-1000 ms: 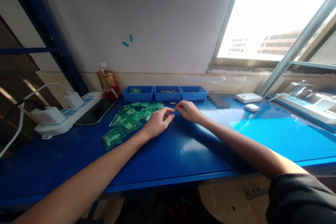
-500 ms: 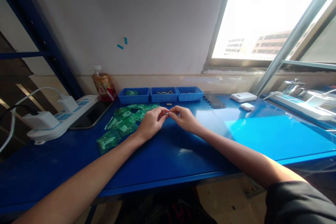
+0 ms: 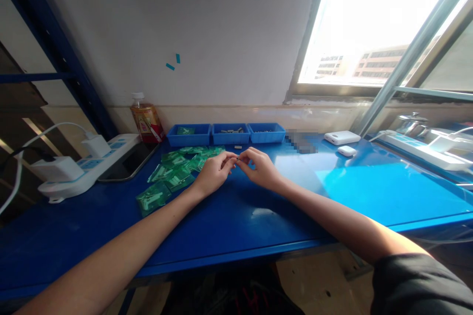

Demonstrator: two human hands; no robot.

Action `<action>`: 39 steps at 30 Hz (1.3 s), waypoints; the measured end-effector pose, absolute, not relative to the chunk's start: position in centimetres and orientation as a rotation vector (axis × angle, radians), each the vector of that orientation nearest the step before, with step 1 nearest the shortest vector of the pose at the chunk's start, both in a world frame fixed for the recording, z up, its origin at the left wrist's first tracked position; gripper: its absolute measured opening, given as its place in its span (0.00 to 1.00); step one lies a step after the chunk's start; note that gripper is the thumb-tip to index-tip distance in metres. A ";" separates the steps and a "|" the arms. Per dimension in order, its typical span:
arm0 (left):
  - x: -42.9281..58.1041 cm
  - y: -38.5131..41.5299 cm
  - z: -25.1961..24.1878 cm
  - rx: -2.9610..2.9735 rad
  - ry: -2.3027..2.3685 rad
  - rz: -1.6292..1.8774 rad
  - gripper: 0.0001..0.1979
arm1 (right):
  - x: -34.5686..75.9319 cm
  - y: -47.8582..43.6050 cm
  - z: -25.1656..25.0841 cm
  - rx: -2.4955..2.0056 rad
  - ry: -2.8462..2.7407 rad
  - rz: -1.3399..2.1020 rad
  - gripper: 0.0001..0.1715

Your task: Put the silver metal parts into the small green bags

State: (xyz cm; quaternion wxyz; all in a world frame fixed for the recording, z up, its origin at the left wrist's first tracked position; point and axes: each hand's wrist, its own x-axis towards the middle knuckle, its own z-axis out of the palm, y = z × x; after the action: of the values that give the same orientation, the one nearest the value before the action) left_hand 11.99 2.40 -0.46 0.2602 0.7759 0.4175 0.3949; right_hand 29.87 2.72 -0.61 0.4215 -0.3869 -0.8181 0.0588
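Observation:
Over the blue table, my left hand [image 3: 216, 171] and my right hand [image 3: 259, 167] meet fingertip to fingertip, both pinched. Whatever lies between the fingertips is too small and covered to make out. Just beyond them a small pale metal piece [image 3: 238, 147] lies on the table. To the left of my left hand spreads a pile of green plastic packets [image 3: 177, 170] with pale pieces inside. Behind stand three blue bins: the left bin [image 3: 201, 139] has a green packet in it, the middle bin [image 3: 231, 140] short metallic pieces, the right bin [image 3: 268, 137] tiny parts.
At the left lie a white power strip [image 3: 70, 179] with plugged chargers and a dark phone [image 3: 127, 161], near a drink bottle [image 3: 146, 118]. On the right are a white box-shaped device [image 3: 342, 137], a small white case [image 3: 346, 151] and another power strip [image 3: 421, 150].
The fingertips have shifted slightly, and the small shiny bit seen between them is now covered. My right hand has tilted a little; the things on the table stay put.

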 end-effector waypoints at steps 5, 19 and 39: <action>12.2 2.1 -0.2 2.172 1.077 1.171 0.15 | 29.4 2.6 -0.5 -1.017 -1.946 0.301 0.10; 12.1 2.8 -0.4 1.919 0.970 1.085 0.21 | 30.0 2.3 -0.6 -0.845 -2.179 -0.056 0.08; 12.3 2.5 -0.4 1.867 1.069 1.004 0.22 | 33.1 9.6 1.8 -1.530 -2.164 -0.184 0.16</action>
State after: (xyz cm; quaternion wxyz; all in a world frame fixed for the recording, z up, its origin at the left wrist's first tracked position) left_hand 12.30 2.47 -0.39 0.3743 0.7293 0.4175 0.3921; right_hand 33.07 9.63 1.76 0.2402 -0.5591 -0.7907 -0.0672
